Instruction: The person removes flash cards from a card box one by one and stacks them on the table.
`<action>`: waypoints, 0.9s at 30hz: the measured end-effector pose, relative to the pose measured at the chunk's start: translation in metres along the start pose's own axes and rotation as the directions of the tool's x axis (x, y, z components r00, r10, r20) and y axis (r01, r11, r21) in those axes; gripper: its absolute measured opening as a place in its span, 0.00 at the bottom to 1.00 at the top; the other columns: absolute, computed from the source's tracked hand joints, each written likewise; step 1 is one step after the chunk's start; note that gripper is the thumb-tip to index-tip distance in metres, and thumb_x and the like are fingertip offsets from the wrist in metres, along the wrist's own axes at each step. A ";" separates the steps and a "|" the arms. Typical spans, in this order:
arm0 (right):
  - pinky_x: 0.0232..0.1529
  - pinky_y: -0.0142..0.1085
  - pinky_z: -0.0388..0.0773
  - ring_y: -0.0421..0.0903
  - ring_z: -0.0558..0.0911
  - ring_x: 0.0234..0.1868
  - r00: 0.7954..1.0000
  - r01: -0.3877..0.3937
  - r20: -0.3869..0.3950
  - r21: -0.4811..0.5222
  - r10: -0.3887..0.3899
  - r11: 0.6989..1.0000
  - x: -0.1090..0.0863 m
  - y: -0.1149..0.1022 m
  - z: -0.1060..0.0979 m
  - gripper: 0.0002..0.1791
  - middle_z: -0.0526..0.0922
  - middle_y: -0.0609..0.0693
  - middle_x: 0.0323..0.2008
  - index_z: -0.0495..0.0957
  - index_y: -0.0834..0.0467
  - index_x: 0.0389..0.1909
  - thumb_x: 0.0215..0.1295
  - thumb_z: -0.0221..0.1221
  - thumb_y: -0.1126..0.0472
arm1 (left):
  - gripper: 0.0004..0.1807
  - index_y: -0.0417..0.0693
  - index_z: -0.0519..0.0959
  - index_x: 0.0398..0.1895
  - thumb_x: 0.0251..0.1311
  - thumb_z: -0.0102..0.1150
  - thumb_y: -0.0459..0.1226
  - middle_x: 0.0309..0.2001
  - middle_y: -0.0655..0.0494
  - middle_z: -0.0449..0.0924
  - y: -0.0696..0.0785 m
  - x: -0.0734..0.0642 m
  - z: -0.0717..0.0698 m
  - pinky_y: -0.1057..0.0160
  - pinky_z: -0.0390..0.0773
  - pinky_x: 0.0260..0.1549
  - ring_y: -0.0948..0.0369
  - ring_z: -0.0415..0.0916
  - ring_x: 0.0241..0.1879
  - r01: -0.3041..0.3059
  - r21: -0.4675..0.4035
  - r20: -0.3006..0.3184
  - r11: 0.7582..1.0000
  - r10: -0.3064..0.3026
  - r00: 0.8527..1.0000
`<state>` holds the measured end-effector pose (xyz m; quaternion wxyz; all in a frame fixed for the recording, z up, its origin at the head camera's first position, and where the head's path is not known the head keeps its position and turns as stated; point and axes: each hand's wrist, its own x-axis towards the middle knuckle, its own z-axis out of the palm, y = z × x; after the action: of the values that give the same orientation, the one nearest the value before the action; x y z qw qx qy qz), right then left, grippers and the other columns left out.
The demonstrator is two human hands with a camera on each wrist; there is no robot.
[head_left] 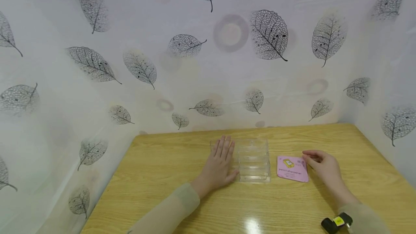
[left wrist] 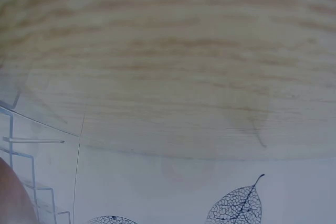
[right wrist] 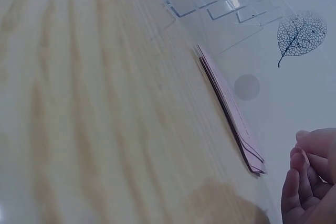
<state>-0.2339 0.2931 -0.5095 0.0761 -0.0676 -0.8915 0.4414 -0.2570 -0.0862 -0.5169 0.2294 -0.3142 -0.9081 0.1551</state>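
A clear plastic stepped rack (head_left: 255,169) with several tiers stands toward the back of the wooden table. My left hand (head_left: 219,167) lies along its left side with fingers straight and the thumb at its front. To the right of the rack lies a pink square pad (head_left: 291,172) printed "pencil sharpener"; edge-on in the right wrist view it shows as a thin stack of layers (right wrist: 231,114). My right hand (head_left: 323,165) is beside the pad's upper right corner, fingers loosely curled, thumb and index fingertips close together. In the right wrist view that hand (right wrist: 315,177) appears a little apart from the stack.
The wooden table (head_left: 156,169) ends against a pale curtain (head_left: 146,28) with a leaf print, which also rises at both sides. A black strap device with a yellow label (head_left: 338,222) is at the right wrist.
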 end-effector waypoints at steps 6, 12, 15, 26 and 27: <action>0.29 0.23 0.76 0.24 0.74 0.31 1.000 -0.013 0.000 0.002 0.013 1.000 0.001 -0.002 0.000 0.18 0.89 0.64 0.45 0.82 0.72 0.57 0.77 0.62 0.61 | 0.57 0.34 0.49 0.85 0.71 0.45 0.69 0.85 0.33 0.48 0.000 0.000 0.002 0.46 0.55 0.84 0.39 0.51 0.84 -0.004 0.012 -0.023 1.000 0.004 1.000; 0.30 0.21 0.76 0.22 0.74 0.31 1.000 -0.009 0.000 0.007 0.009 1.000 0.002 -0.004 0.000 0.17 0.89 0.65 0.46 0.83 0.71 0.57 0.77 0.62 0.61 | 0.57 0.34 0.48 0.85 0.70 0.44 0.69 0.84 0.34 0.50 0.000 0.000 0.004 0.46 0.55 0.84 0.39 0.51 0.84 -0.006 0.029 -0.039 1.000 0.007 0.999; 0.30 0.21 0.77 0.21 0.74 0.31 1.000 0.001 0.002 0.018 -0.001 1.000 0.001 -0.004 0.001 0.17 0.89 0.65 0.46 0.83 0.71 0.56 0.77 0.62 0.62 | 0.57 0.35 0.50 0.84 0.70 0.44 0.70 0.84 0.34 0.51 0.000 0.000 0.003 0.47 0.55 0.84 0.40 0.51 0.84 -0.006 0.037 -0.043 0.999 0.007 0.999; 0.31 0.21 0.78 0.21 0.74 0.33 0.999 0.047 0.005 0.032 -0.047 0.998 -0.001 -0.007 0.000 0.17 0.88 0.66 0.47 0.82 0.71 0.56 0.77 0.61 0.62 | 0.57 0.34 0.49 0.85 0.71 0.44 0.69 0.85 0.34 0.50 -0.001 0.000 0.001 0.47 0.56 0.84 0.39 0.49 0.84 -0.007 0.022 -0.025 1.000 0.008 1.000; 0.31 0.22 0.78 0.21 0.74 0.33 0.999 0.048 0.005 0.032 -0.049 0.998 -0.001 -0.008 0.000 0.17 0.88 0.65 0.47 0.82 0.71 0.56 0.77 0.61 0.62 | 0.57 0.34 0.49 0.85 0.71 0.44 0.69 0.85 0.34 0.49 -0.001 0.000 0.002 0.47 0.55 0.84 0.39 0.49 0.85 -0.008 0.019 -0.023 1.000 0.008 1.000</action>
<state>-0.2332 0.2878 -0.5033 0.0854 -0.0435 -0.8859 0.4538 -0.2579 -0.0871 -0.5180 0.2419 -0.3174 -0.9027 0.1608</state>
